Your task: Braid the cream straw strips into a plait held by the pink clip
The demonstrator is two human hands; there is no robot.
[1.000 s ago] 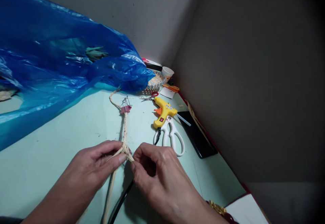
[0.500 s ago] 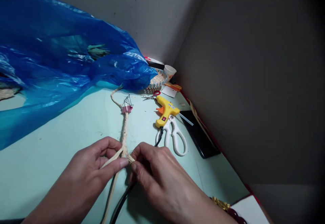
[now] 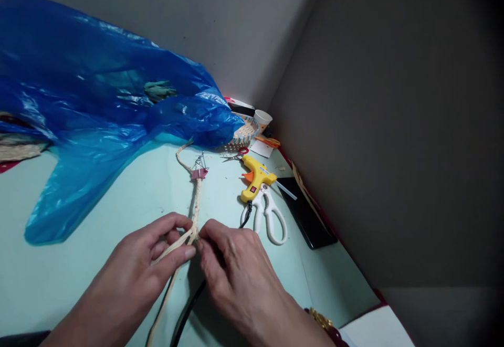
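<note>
A pale, straw-like braid (image 3: 197, 199) runs toward me from a maroon binder clip (image 3: 199, 174) on the table; its thin far end curls out behind the clip. Just below the braided part, my left hand (image 3: 144, 265) is closed on one flat strand (image 3: 173, 247), thumb and fingers on either side of it. Right beside it, my right hand (image 3: 242, 268) pinches another strand at the fork, mostly hidden by the fingers. A third strand (image 3: 164, 301) hangs down between the hands toward the near edge of view.
A yellow glue gun (image 3: 258, 176) lies to the right on white-handled scissors (image 3: 273, 216), its black cord (image 3: 192, 305) passing under my right hand. Small red-handled scissors (image 3: 243, 151), a basket (image 3: 248, 129), a paper cup (image 3: 263, 118), a black phone-like slab (image 3: 311, 221) and a blue plastic bag (image 3: 118, 105) lie around.
My right hand has moved left, closer to the braid and my left hand. The fork of strands is narrower. The view has shifted slightly, and the bag's near part shows a different outline.
</note>
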